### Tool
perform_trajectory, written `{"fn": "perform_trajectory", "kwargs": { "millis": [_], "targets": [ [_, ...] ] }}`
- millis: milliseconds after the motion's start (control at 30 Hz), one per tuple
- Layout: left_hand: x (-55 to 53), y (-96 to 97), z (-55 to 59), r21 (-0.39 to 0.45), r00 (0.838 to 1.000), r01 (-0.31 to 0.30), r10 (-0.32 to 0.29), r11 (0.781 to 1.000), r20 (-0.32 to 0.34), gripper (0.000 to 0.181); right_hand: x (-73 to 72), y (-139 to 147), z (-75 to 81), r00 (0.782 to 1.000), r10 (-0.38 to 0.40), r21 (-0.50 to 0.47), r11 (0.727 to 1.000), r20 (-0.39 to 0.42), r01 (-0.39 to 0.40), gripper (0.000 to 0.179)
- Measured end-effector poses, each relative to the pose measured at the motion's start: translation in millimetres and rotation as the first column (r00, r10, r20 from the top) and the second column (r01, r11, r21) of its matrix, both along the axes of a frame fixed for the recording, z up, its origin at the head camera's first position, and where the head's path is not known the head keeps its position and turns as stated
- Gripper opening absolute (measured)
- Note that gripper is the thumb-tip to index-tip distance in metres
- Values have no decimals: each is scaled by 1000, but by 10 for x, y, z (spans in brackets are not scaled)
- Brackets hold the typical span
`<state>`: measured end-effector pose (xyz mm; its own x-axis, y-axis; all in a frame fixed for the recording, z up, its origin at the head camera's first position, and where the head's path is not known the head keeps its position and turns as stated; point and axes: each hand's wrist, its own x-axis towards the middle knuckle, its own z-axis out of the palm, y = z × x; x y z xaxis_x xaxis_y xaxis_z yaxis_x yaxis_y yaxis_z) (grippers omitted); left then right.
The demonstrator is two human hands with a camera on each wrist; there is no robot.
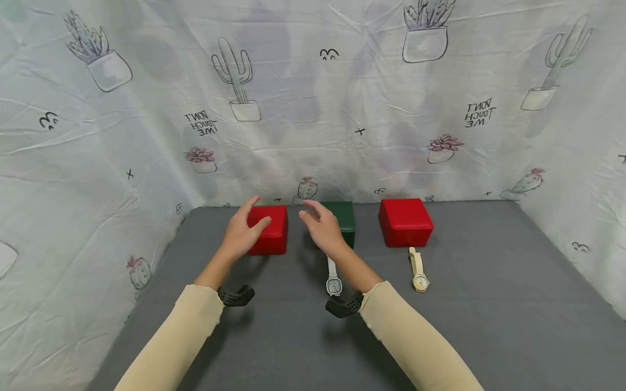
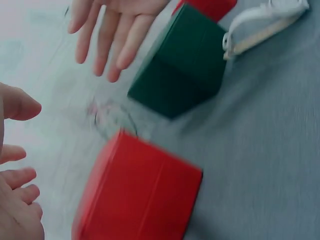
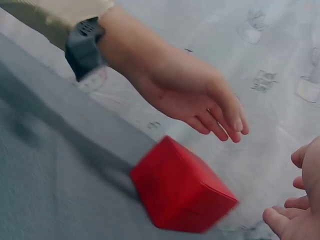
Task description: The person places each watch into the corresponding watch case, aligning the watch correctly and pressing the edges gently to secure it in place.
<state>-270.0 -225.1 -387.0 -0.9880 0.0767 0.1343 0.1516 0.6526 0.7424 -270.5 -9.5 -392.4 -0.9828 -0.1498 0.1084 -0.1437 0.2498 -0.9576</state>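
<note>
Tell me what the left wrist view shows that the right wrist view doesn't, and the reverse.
Only the left wrist view shows the green box, the white watch and part of a second red box. Only the right wrist view shows the dark wristband and pale sleeve. Both share the leftmost red box, the left hand, the right hand, the gray tabletop and the printed sheet.

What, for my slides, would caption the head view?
Left hand and right hand raised, empty, near a green box, two red boxes and two watches.
</note>
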Motion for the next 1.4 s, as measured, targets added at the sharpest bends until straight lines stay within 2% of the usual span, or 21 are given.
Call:
{"fn": "perform_trajectory", "kwargs": {
  "millis": [100, 233, 333, 433, 600, 700, 767, 867, 1000, 1067, 1200, 1400],
  "targets": [
    [12, 163, 45, 53, 997, 69, -68, 996, -25, 65, -17, 185, 41, 998, -34, 4, 999, -60, 34, 39],
    [-3, 390, 49, 120, 986, 162, -157, 980, -49, 64, -32, 417, 25, 987, -83, 35, 995, -135, 88, 36],
    [-31, 563, 23, 150, 978, 209, -204, 966, -49, 64, -31, 562, -22, 980, -118, 77, 988, -161, 132, 36],
    [-65, 720, -28, 170, 970, 242, -239, 955, -36, 65, -29, 674, -97, 979, -138, 122, 980, -153, 157, 38],
    [-111, 912, -181, 174, 967, 245, -253, 954, 27, 72, -53, 777, -275, 983, -149, 170, 971, -103, 165, 50],
    [-134, 981, -300, 186, 968, 221, -239, 957, 79, 81, -64, 812, -392, 986, -163, 185, 969, -26, 164, 64],
    [-145, 1013, -370, 214, 967, 199, -227, 956, 115, 86, -64, 832, -466, 986, -165, 186, 970, 30, 156, 75],
    [-171, 1050, -459, 278, 961, 187, -234, 942, 145, 89, -76, 856, -578, 987, -130, 140, 983, 91, 117, 81],
    [-190, 1063, -538, 321, 957, 206, -259, 924, 133, 84, -82, 872, -682, 996, -55, 61, 997, 71, 50, 76],
    [-188, 1065, -554, 314, 960, 210, -257, 926, 114, 80, -80, 875, -712, 999, -37, 63, 997, 34, 35, 75],
    [-176, 1073, -563, 265, 970, 202, -230, 943, 78, 76, -65, 888, -739, 999, -35, 100, 994, -23, 38, 75],
    [-142, 1076, -570, 187, 978, 181, -197, 965, 72, 77, -24, 890, -754, 996, -73, 152, 985, -44, 78, 72]
  ]
}}
